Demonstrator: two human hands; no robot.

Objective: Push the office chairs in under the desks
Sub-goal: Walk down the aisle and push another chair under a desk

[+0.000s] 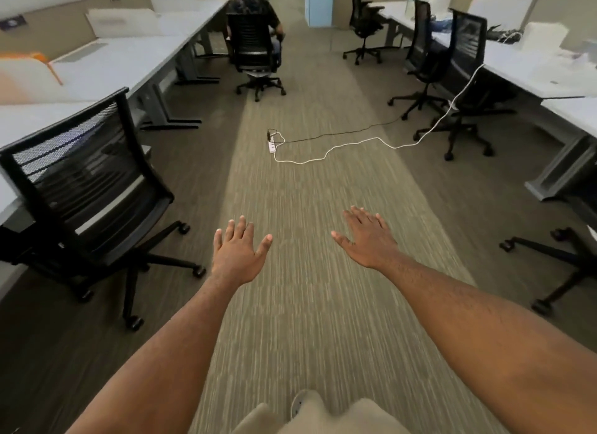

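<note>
I stand in an aisle between two rows of white desks. A black mesh-back office chair (80, 188) stands at the near left, its seat tucked under the left desk (106, 68). On the right, two black chairs (465, 78) stand close against the right desk (529, 74), a third (363, 23) sits farther back, and the base of another chair (555, 259) shows at the right edge. My left hand (237, 254) and my right hand (368, 238) are stretched out over the carpet, fingers spread, holding nothing and touching no chair.
A person sits in a black chair (255, 45) in the middle of the aisle ahead, back to me. A white power strip (272, 146) with a white cable (371, 141) and a black cable lies across the carpet toward the right desk. Grey desk legs (161, 110) line the left.
</note>
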